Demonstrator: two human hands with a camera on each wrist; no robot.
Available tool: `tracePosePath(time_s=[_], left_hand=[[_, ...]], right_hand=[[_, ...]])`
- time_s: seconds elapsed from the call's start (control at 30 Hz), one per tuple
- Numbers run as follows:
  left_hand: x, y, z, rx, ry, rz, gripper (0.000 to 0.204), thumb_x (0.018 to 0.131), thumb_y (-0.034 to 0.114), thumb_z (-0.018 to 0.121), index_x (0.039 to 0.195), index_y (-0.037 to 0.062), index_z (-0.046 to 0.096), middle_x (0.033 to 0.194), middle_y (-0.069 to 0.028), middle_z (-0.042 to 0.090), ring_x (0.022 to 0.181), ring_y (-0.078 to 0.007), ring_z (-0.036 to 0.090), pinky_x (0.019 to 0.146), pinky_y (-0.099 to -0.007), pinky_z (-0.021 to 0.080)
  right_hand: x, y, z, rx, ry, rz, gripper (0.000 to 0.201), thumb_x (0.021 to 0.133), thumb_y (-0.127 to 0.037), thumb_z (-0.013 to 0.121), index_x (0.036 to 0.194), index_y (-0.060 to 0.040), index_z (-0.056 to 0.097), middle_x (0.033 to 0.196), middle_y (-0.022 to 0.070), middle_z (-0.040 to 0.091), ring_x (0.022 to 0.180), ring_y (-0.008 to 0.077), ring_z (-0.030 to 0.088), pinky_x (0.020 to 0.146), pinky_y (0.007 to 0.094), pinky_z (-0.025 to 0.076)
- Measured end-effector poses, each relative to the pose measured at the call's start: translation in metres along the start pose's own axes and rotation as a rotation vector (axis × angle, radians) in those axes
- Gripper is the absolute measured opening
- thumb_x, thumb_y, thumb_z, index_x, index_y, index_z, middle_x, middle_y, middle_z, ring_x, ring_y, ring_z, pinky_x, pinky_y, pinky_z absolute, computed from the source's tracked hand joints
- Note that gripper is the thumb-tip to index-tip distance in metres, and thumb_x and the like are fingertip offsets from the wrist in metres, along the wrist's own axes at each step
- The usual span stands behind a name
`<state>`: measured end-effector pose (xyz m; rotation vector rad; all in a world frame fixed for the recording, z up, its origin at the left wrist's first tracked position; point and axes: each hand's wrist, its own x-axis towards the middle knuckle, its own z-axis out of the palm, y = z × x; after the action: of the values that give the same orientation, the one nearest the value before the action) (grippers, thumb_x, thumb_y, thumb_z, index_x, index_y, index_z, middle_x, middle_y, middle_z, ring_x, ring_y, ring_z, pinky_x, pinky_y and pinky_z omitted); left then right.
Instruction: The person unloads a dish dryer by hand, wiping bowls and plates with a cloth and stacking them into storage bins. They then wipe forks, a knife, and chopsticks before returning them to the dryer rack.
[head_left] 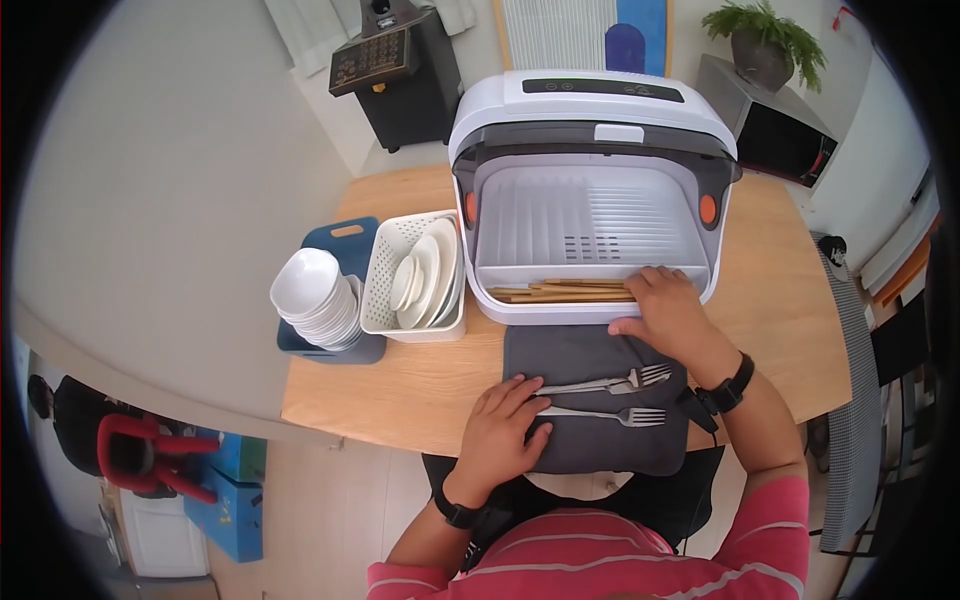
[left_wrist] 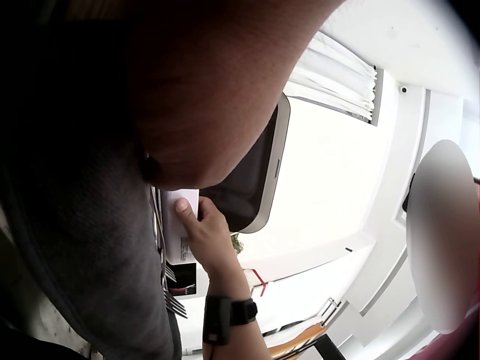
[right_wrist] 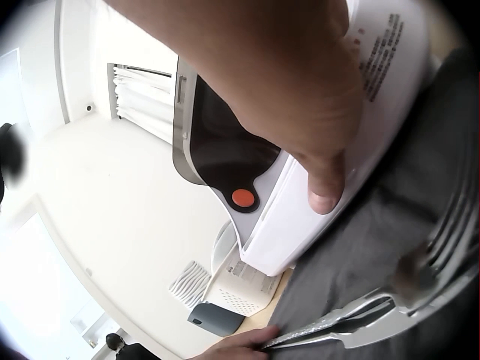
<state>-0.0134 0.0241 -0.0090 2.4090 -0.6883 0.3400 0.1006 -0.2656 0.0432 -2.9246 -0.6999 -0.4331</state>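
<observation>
In the head view, the right hand (head_left: 668,312) reaches over the front edge of the white dish cabinet (head_left: 590,315), fingers in the front trough by the wooden chopsticks (head_left: 560,291), thumb outside on the wall. Whether it pinches any chopsticks is hidden. My left hand (head_left: 508,428) rests on the dark grey cloth (head_left: 600,450), its fingertips on the handle ends of several metal forks (head_left: 640,417). In the right wrist view the right thumb (right_wrist: 325,196) lies against the cabinet's white front, with the forks (right_wrist: 375,319) below it on the cloth.
Left of the cabinet stand a white basket (head_left: 385,300) of plates and a blue bin (head_left: 350,235) with stacked white bowls (head_left: 308,285). The cabinet's ribbed rack (head_left: 640,225) is exposed under the raised dark lid (head_left: 680,142). A black device (head_left: 410,100) and a plant (head_left: 765,60) stand behind.
</observation>
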Motion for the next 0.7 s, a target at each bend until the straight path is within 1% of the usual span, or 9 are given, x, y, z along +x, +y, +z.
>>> tracePosePath(time_s=[0.03, 0.13, 0.27, 0.33, 0.47, 0.63, 0.7], left_hand=[[-0.001, -0.001, 0.001, 0.004, 0.003, 0.0, 0.033, 0.079, 0.018, 0.078, 0.111, 0.0089, 0.075, 0.136, -0.0075, 0.066, 0.13, -0.0314, 0.057, 0.108, -0.0454, 0.045], [0.001, 0.001, 0.002, 0.018, 0.01, -0.003, 0.034, 0.079, 0.018, 0.078, 0.111, 0.0087, 0.075, 0.137, -0.0077, 0.065, 0.13, -0.0319, 0.057, 0.108, -0.0457, 0.045], [0.002, 0.001, 0.001, 0.038, 0.006, -0.014, 0.034, 0.079, 0.019, 0.078, 0.112, 0.0086, 0.074, 0.137, -0.0081, 0.065, 0.131, -0.0327, 0.057, 0.109, -0.0465, 0.044], [0.001, 0.0, 0.001, 0.036, 0.007, -0.021, 0.034, 0.079, 0.019, 0.078, 0.112, 0.0088, 0.074, 0.137, -0.0082, 0.065, 0.131, -0.0326, 0.057, 0.109, -0.0466, 0.044], [0.002, 0.001, 0.001, 0.029, -0.009, -0.022, 0.034, 0.079, 0.019, 0.078, 0.112, 0.0093, 0.074, 0.138, -0.0081, 0.065, 0.131, -0.0324, 0.056, 0.109, -0.0466, 0.044], [0.003, 0.001, 0.0, 0.034, -0.018, -0.031, 0.035, 0.079, 0.019, 0.078, 0.112, 0.0095, 0.074, 0.138, -0.0078, 0.065, 0.131, -0.0321, 0.056, 0.109, -0.0463, 0.044], [0.003, 0.001, 0.0, 0.031, -0.025, -0.029, 0.035, 0.079, 0.019, 0.078, 0.112, 0.0095, 0.074, 0.138, -0.0078, 0.065, 0.131, -0.032, 0.056, 0.109, -0.0462, 0.044]], right_hand=[[-0.001, 0.002, 0.003, 0.026, 0.035, 0.005, 0.063, 0.07, -0.053, 0.082, 0.105, -0.0029, 0.068, 0.106, 0.0139, 0.066, 0.103, 0.0333, 0.064, 0.091, 0.0457, 0.05], [-0.004, 0.004, 0.006, 0.053, 0.061, -0.002, 0.06, 0.071, -0.051, 0.083, 0.105, -0.0038, 0.067, 0.104, 0.0135, 0.067, 0.102, 0.0349, 0.065, 0.089, 0.0451, 0.051], [-0.004, 0.006, 0.009, 0.089, 0.059, 0.032, 0.061, 0.07, -0.051, 0.084, 0.105, -0.0039, 0.067, 0.103, 0.0129, 0.068, 0.1, 0.0348, 0.066, 0.088, 0.0455, 0.052], [-0.003, 0.007, 0.003, 0.121, 0.027, 0.079, 0.062, 0.069, -0.05, 0.085, 0.106, -0.0036, 0.067, 0.098, 0.0124, 0.07, 0.097, 0.0338, 0.067, 0.088, 0.0459, 0.052], [-0.001, 0.012, 0.001, 0.143, 0.034, 0.065, 0.062, 0.067, -0.051, 0.085, 0.104, -0.0039, 0.068, 0.095, 0.0119, 0.071, 0.093, 0.0337, 0.069, 0.085, 0.0453, 0.053], [0.0, 0.02, 0.007, 0.221, 0.094, 0.009, 0.064, 0.064, -0.055, 0.085, 0.098, -0.0035, 0.069, 0.09, 0.0142, 0.071, 0.087, 0.0358, 0.069, 0.078, 0.0443, 0.053], [0.002, 0.022, 0.006, 0.218, 0.056, 0.019, 0.064, 0.064, -0.055, 0.085, 0.097, -0.0025, 0.068, 0.088, 0.0148, 0.07, 0.086, 0.0362, 0.069, 0.078, 0.0448, 0.053]])
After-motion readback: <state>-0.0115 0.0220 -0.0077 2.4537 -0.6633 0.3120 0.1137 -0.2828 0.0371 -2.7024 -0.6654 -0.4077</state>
